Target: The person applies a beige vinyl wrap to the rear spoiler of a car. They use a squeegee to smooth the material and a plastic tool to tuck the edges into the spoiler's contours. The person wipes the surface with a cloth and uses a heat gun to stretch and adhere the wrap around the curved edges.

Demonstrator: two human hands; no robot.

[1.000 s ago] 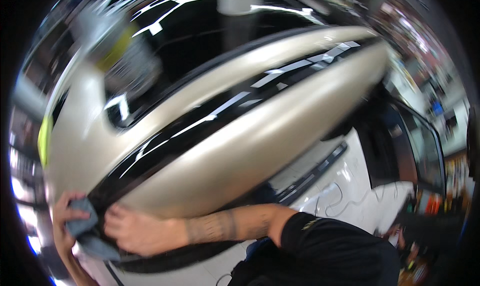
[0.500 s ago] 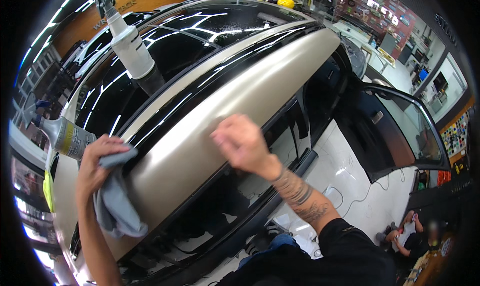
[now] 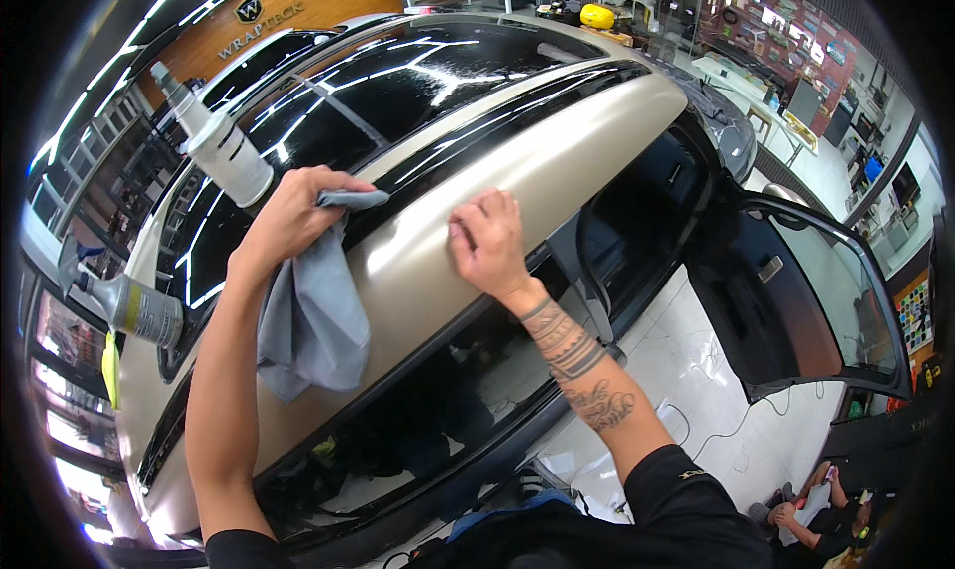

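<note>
Over the car roof (image 3: 587, 136), your left hand (image 3: 293, 211) pinches a grey cloth (image 3: 318, 325); your right hand (image 3: 487, 239) half-curls, any hold hidden. At the roof's left, a white bottle (image 3: 227, 154); a grey bottle (image 3: 144, 310), top indistinct.

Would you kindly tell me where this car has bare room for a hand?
The gold panel is bare from the right hand to its far end, bordered above by the black strip. Leftward is crowded: the left hand, cloth and white bottle bunch together.
</note>
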